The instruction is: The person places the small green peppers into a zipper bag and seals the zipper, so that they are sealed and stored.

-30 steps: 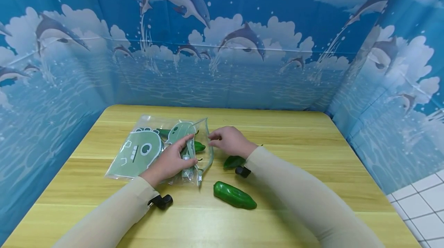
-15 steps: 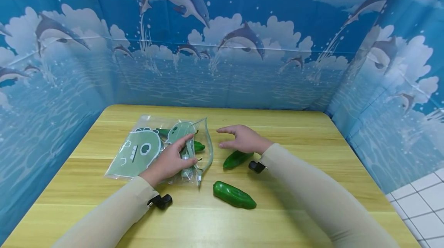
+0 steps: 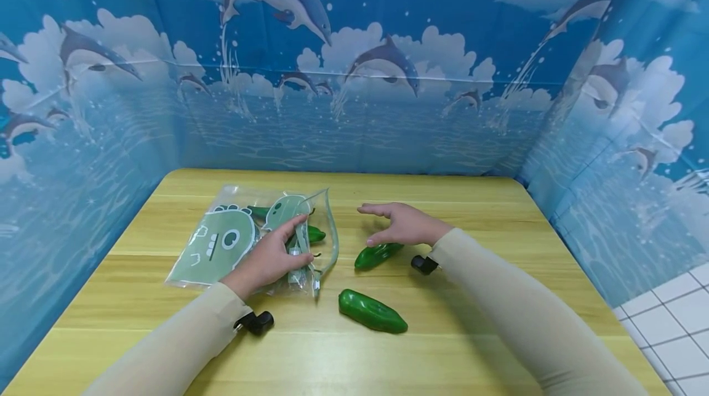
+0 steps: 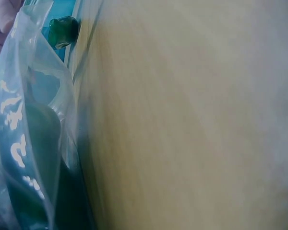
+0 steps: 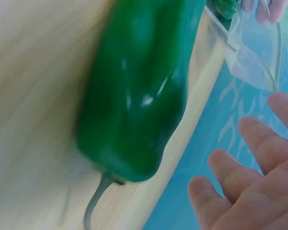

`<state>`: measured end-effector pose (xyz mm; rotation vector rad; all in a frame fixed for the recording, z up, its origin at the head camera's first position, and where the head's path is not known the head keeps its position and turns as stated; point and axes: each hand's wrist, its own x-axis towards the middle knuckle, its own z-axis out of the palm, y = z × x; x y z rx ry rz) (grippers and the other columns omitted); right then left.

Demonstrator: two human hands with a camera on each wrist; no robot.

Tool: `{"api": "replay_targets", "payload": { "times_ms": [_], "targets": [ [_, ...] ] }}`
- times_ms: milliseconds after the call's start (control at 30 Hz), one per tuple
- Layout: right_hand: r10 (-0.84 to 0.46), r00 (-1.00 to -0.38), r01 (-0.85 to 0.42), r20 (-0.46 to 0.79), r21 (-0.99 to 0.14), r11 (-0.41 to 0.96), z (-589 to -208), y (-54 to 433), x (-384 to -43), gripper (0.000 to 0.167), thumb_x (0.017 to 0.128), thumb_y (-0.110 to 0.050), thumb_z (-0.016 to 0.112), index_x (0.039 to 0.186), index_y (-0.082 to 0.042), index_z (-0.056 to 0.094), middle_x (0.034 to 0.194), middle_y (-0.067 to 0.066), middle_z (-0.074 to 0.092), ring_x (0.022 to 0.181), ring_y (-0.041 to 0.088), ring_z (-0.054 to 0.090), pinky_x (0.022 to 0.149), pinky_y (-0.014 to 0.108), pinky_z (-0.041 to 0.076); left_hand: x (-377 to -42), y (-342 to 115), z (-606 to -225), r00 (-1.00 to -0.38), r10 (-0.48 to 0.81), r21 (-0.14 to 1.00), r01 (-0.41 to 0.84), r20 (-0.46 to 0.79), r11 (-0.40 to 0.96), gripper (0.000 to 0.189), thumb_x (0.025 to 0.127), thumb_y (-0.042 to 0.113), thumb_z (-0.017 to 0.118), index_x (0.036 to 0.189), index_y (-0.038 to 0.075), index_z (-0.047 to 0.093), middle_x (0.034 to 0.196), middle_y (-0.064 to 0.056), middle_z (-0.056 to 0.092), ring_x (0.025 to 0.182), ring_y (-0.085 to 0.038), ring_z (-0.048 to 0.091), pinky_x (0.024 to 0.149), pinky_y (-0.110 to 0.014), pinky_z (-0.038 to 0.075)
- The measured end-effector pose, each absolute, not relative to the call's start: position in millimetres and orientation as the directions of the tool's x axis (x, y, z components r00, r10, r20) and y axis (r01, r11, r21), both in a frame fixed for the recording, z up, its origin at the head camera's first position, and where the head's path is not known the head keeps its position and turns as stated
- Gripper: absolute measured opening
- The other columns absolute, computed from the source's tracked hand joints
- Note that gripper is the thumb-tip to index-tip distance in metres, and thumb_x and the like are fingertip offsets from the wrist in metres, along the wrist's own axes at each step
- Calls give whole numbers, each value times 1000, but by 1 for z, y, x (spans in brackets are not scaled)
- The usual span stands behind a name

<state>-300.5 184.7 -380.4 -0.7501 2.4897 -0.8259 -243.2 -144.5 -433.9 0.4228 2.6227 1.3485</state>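
A clear zip bag [image 3: 218,248] with green cartoon monster prints lies on the left of the table. Its mouth gapes to the right, and green peppers [image 3: 317,234] show inside. My left hand [image 3: 268,260] holds the bag near the mouth, thumb and forefinger spread along its edge; the other fingers are partly hidden. My right hand [image 3: 407,225] hovers with fingers extended and nothing in them, just above a loose green pepper [image 3: 376,257]. In the right wrist view that pepper [image 5: 139,91] lies beside the spread fingers [image 5: 264,143]. A second loose pepper [image 3: 372,311] rests nearer me.
The yellow wood-grain table [image 3: 471,205] carries these things. A blue curtain [image 3: 343,125] with dolphins stands round its back and sides. The bag's slider [image 3: 317,285] sits at the near end of its mouth.
My right hand has drawn back rightward from the bag's mouth, its fingers spreading, to above the farther loose pepper, which shows more now. The left hand and the bag have stayed in place.
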Motion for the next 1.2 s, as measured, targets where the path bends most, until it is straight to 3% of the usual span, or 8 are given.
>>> {"api": "replay_targets", "payload": {
  "times_ms": [433,1000,1200],
  "targets": [
    [-598,-767,-349,-232,-633,692,-384,206,-301,81,93,-35,81,163,-19,42,172,3,34,160,37,29,125,62,32,-244,-144,-433,-947,320,809,180,-9,559,91,91,34,81,167,25,32,173,-6,30,159,-37,31,123,-62,35],
    [-584,-771,-299,-254,-665,684,-403,220,-298,78,90,-30,85,159,-19,49,164,6,48,152,36,43,120,58,40,-245,-146,-432,-944,328,812,172,-24,557,91,91,35,81,167,25,31,173,-6,30,160,-34,28,124,-61,34],
    [-583,-770,-287,-258,-676,679,-405,220,-295,76,90,-25,85,158,-17,51,154,5,59,141,29,55,117,54,45,-245,-147,-432,-944,328,812,167,-32,559,91,92,37,80,167,26,30,174,-5,29,160,-34,27,124,-61,34]
  ]
}}
